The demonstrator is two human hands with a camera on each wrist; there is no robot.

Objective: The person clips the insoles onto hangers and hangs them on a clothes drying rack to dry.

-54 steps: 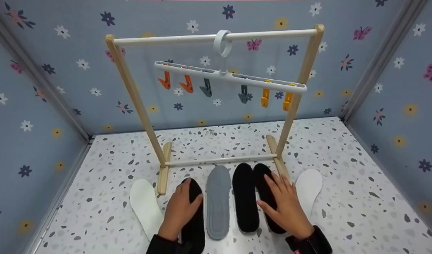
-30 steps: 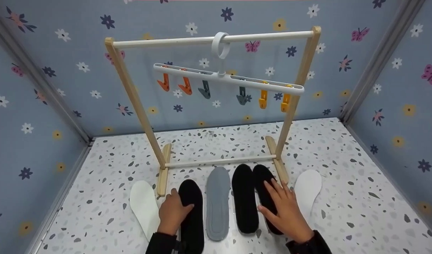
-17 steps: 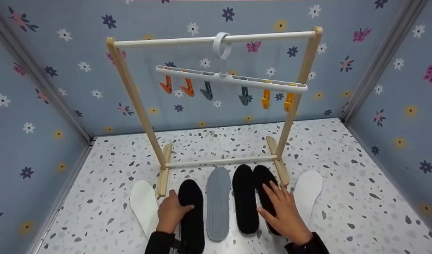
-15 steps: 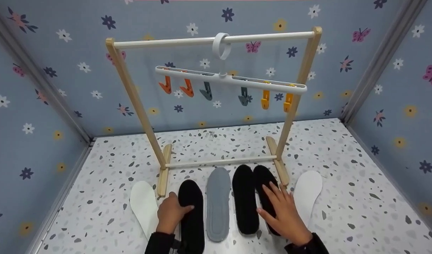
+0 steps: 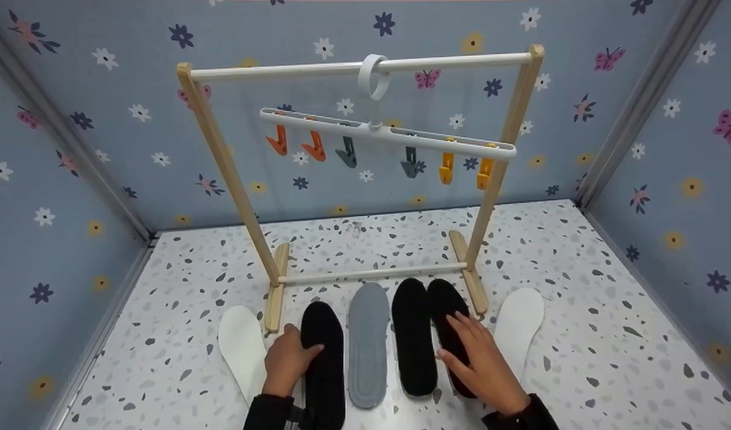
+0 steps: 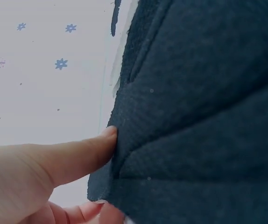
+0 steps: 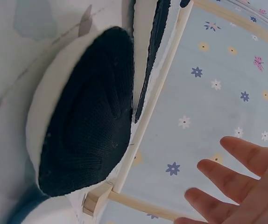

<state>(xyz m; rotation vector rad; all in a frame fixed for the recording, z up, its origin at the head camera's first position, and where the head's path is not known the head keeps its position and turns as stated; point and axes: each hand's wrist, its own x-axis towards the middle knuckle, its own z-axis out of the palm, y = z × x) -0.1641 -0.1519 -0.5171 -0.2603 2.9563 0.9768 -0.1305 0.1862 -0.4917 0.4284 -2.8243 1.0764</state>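
Several insoles lie in a row on the speckled floor point(image 5: 180, 286) in front of a wooden rack point(image 5: 222, 161). My left hand point(image 5: 289, 357) grips the left edge of the left black insole point(image 5: 323, 370). In the left wrist view a thumb point(image 6: 68, 156) presses that black insole's point(image 6: 199, 116) edge, with fingertips curled under it. My right hand point(image 5: 482, 361) lies flat with straight, spread fingers on the rightmost black insole point(image 5: 444, 307). The right wrist view shows this black insole point(image 7: 87, 135) below the fingers point(image 7: 239, 186).
A grey insole point(image 5: 368, 340) and another black insole point(image 5: 413, 340) lie between my hands. White insoles point(image 5: 241, 346) point(image 5: 519, 325) lie at both ends. A white clip hanger point(image 5: 389, 134) with orange, grey and yellow clips hangs from the rack's top bar. Patterned walls close three sides.
My left hand has slid back along the left black insole from on top of it to its left edge and curled round it. My right hand has drawn back slightly.
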